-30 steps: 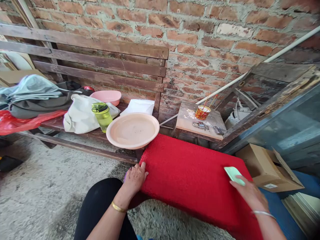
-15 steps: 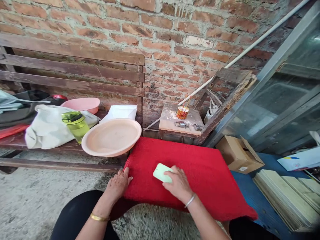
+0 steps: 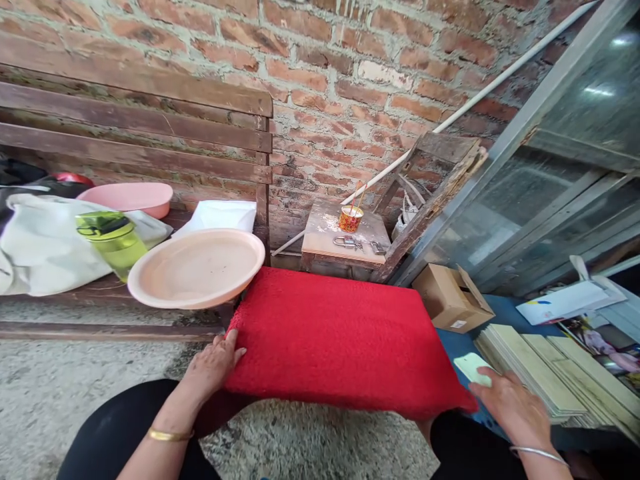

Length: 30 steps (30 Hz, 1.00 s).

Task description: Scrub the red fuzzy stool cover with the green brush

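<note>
My left hand is at the left edge of a red fuzzy cloth, thumb on top and fingers along the edge, gripping it. The cloth lies smooth over a low table or bench, whose surface it hides. My right hand is beyond the cloth's front right corner. Between its thumb and fingers it grips a pale green flat rounded block, which had a small hole near one end. The block's underside is hidden, so its kind cannot be told.
A pale pink basin sits at the bench end by the cloth, beside a green bottle. Padlocks and a red-gold cup stand on a small stool. A cardboard box and stacked pale boards are at right.
My right hand has moved right with the pale green block, from the middle of the cloth to past its front right corner. My left hand stays at the cloth's left edge.
</note>
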Each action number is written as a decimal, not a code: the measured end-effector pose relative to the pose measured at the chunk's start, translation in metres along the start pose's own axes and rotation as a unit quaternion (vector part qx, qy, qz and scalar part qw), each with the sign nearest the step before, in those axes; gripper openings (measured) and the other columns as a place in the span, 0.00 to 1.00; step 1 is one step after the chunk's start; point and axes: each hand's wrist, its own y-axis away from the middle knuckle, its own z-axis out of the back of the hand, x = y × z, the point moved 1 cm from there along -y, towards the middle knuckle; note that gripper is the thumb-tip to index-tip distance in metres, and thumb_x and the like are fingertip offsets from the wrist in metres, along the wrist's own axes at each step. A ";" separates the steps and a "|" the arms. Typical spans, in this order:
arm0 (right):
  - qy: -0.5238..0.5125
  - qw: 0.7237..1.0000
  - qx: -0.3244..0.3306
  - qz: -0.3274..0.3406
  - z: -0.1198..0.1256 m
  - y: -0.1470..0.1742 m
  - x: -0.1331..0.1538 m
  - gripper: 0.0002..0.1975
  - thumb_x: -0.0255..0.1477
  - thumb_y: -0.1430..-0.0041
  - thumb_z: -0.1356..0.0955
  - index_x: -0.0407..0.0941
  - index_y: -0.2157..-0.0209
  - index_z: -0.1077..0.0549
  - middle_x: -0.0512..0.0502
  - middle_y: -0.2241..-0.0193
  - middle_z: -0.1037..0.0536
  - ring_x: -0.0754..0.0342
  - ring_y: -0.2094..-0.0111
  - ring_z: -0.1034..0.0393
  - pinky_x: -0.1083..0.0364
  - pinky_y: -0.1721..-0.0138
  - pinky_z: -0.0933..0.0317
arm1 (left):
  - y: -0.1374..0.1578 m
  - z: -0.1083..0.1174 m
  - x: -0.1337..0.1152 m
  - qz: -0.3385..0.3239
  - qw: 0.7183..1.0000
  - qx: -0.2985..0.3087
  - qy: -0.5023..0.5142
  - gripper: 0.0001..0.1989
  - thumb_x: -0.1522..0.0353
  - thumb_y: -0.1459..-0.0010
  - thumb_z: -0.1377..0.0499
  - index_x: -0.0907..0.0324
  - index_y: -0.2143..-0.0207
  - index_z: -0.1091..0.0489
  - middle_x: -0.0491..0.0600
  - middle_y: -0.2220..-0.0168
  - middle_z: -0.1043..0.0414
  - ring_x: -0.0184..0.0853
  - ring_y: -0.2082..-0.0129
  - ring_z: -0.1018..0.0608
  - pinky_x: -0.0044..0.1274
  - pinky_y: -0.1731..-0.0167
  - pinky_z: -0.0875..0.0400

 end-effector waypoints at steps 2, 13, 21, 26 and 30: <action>-0.044 0.998 0.027 0.034 0.002 0.011 0.013 0.20 0.40 0.45 0.35 0.48 0.55 0.21 0.36 0.61 0.24 0.40 0.64 0.25 0.44 0.59 0.35 | -0.002 -0.001 0.004 0.000 1.000 -0.002 0.016 0.21 0.62 0.32 0.55 0.64 0.42 0.40 0.63 0.50 0.28 0.45 0.50 0.22 0.33 0.51 0.31; -0.225 0.946 0.143 0.183 -0.019 0.047 0.109 0.19 0.35 0.51 0.29 0.53 0.54 0.22 0.50 0.58 0.25 0.51 0.57 0.27 0.55 0.55 0.37 | -0.011 -0.018 0.004 0.048 0.992 -0.112 0.036 0.33 0.56 0.35 0.57 0.69 0.35 0.47 0.69 0.50 0.29 0.52 0.54 0.21 0.40 0.50 0.32; -0.014 0.997 0.069 0.016 -0.005 0.043 -0.042 0.20 0.38 0.43 0.37 0.49 0.52 0.23 0.41 0.60 0.25 0.43 0.61 0.25 0.47 0.58 0.35 | -0.017 -0.017 0.000 0.053 0.995 -0.076 0.045 0.34 0.56 0.36 0.60 0.71 0.35 0.46 0.70 0.51 0.29 0.55 0.54 0.21 0.42 0.50 0.34; -0.165 0.967 0.083 0.176 0.001 0.071 0.053 0.19 0.37 0.47 0.34 0.52 0.53 0.23 0.46 0.55 0.26 0.48 0.55 0.28 0.51 0.51 0.37 | -0.018 -0.017 0.000 0.044 0.996 -0.069 0.043 0.34 0.57 0.36 0.60 0.73 0.35 0.48 0.70 0.50 0.29 0.53 0.51 0.23 0.40 0.49 0.34; -0.175 0.946 0.132 0.241 -0.005 0.081 0.091 0.21 0.32 0.53 0.32 0.56 0.55 0.22 0.50 0.54 0.25 0.46 0.52 0.30 0.48 0.46 0.40 | -0.015 -0.018 0.000 0.042 0.995 -0.083 0.031 0.35 0.57 0.35 0.62 0.75 0.35 0.50 0.72 0.49 0.30 0.53 0.50 0.23 0.40 0.47 0.35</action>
